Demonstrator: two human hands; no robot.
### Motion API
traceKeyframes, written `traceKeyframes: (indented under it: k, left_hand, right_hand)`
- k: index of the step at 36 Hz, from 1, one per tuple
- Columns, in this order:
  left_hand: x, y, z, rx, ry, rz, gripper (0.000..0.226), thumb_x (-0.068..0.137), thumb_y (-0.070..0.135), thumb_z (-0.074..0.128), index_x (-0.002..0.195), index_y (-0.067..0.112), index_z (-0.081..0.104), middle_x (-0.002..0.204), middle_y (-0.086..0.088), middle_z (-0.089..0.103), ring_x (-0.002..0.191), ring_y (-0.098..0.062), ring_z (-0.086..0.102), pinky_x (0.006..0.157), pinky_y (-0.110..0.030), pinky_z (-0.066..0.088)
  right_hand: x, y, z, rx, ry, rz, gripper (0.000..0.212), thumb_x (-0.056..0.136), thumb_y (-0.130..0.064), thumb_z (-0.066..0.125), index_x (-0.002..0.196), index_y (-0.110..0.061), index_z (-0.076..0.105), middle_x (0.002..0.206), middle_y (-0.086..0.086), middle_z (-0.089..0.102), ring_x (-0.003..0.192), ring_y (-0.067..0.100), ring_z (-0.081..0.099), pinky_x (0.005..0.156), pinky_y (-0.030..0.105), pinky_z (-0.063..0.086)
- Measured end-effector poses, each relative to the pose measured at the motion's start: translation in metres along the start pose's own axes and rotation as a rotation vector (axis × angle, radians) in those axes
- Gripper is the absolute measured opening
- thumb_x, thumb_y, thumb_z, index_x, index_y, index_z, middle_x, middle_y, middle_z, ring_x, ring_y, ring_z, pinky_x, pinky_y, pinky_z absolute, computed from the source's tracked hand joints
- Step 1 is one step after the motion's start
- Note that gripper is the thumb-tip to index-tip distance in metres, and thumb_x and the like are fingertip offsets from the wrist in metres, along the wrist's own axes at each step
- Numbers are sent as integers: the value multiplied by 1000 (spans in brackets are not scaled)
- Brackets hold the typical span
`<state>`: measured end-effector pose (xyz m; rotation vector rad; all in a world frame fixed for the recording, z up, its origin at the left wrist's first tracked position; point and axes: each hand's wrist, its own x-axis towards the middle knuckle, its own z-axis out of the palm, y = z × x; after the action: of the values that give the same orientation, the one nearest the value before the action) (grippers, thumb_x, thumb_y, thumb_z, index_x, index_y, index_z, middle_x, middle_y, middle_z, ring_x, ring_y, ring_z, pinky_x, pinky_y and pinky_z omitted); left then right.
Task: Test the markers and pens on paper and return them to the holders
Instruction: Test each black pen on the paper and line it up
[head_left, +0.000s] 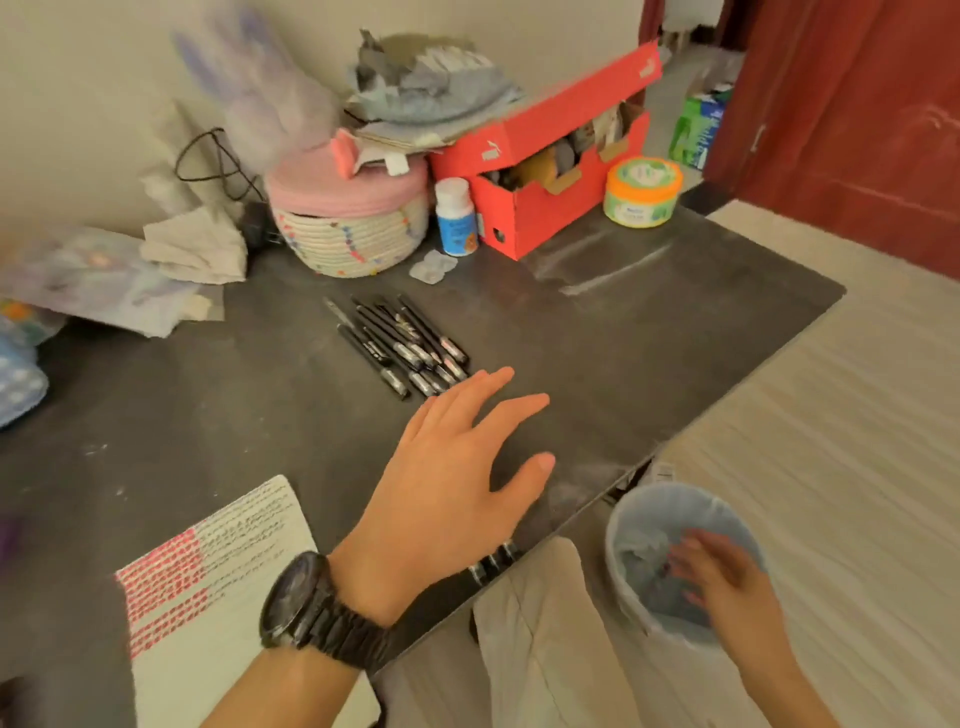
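Left hand (457, 467), fingers spread, sits just beside the pens (400, 345).

home room | cluttered desk (649, 332) | shoebox (545, 171) | woven basket (353, 234)

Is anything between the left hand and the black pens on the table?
Nothing visible. Only bare table separates the left hand from the black pens; its fingers nearly reach their near ends.
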<state>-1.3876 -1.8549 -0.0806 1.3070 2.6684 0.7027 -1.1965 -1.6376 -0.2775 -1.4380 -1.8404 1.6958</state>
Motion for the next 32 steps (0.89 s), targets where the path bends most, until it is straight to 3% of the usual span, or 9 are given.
traceKeyframes:
  k: [5, 10, 13, 15, 17, 22, 26, 29, 32]
  left_hand:
    - [-79, -40, -31, -71, 199, -258, 48, 96, 65, 41, 140, 48, 48, 156, 22, 33, 146, -5, 26, 117, -31, 26]
    - [-151, -72, -35, -70, 280, -501, 54, 89, 61, 44, 139, 43, 51, 154, 16, 39, 143, -12, 36, 118, -34, 31]
    - [-182, -86, -30, -23, 332, -601, 47, 97, 54, 50, 139, 35, 55, 152, 10, 43, 140, -18, 42, 115, -38, 34]
    - [-198, -92, -26, -3, 382, -619, 56, 92, 55, 43, 138, 26, 59, 148, 2, 50, 136, -24, 47, 112, -44, 39]
    - [-210, -96, -21, 11, 422, -651, 62, 88, 55, 40, 138, 23, 59, 147, 0, 51, 138, -25, 47, 112, -49, 40]
    - [-222, -101, -5, 97, 437, -675, 56, 88, 50, 46, 129, 18, 67, 140, 0, 60, 130, -27, 58, 108, -54, 44]
    - [-220, -102, -5, 101, 391, -716, 57, 90, 57, 40, 136, 30, 61, 149, 11, 51, 142, -18, 44, 119, -44, 30]
    - [-221, -104, -6, 102, 363, -731, 59, 93, 62, 29, 145, 41, 45, 158, 19, 33, 150, -8, 23, 124, -32, 2]
    - [-221, -105, -7, 105, 365, -725, 59, 94, 63, 28, 148, 41, 39, 161, 19, 28, 152, -8, 17, 123, -30, -4]
  right_hand:
    - [-59, -94, 6, 126, -35, -321, 17, 101, -10, 56, 97, -19, 70, 74, -2, 76, 58, 6, 67, 57, 14, 55]
    - [-106, -169, 42, 103, -196, -610, 14, 97, -19, 56, 98, -22, 70, 80, 2, 74, 61, 10, 66, 61, 13, 53]
    - [-115, -197, 76, -22, -289, -729, 8, 93, -26, 64, 99, -29, 69, 83, -7, 75, 67, 7, 69, 66, 10, 51]
    - [-114, -210, 102, -166, -327, -824, 11, 91, -28, 69, 98, -37, 68, 86, -18, 74, 72, 3, 69, 68, 6, 47]
    - [-110, -221, 127, -337, -366, -916, 12, 89, -33, 69, 98, -41, 66, 89, -24, 71, 76, -1, 67, 70, 11, 48]
    - [-90, -243, 186, -784, -310, -1065, 18, 94, -39, 65, 112, -36, 62, 108, -17, 65, 80, 4, 64, 74, 33, 48]
    - [-79, -256, 219, -1082, -277, -1095, 28, 98, -41, 58, 123, -27, 58, 120, 0, 61, 106, 28, 64, 78, 39, 49]
    - [-76, -260, 236, -1258, -262, -1039, 31, 100, -41, 54, 125, -22, 56, 122, 5, 61, 109, 30, 62, 79, 39, 48]
    - [-74, -259, 247, -1327, -218, -1014, 27, 101, -38, 53, 121, -20, 57, 117, 8, 61, 106, 32, 61, 74, 37, 43]
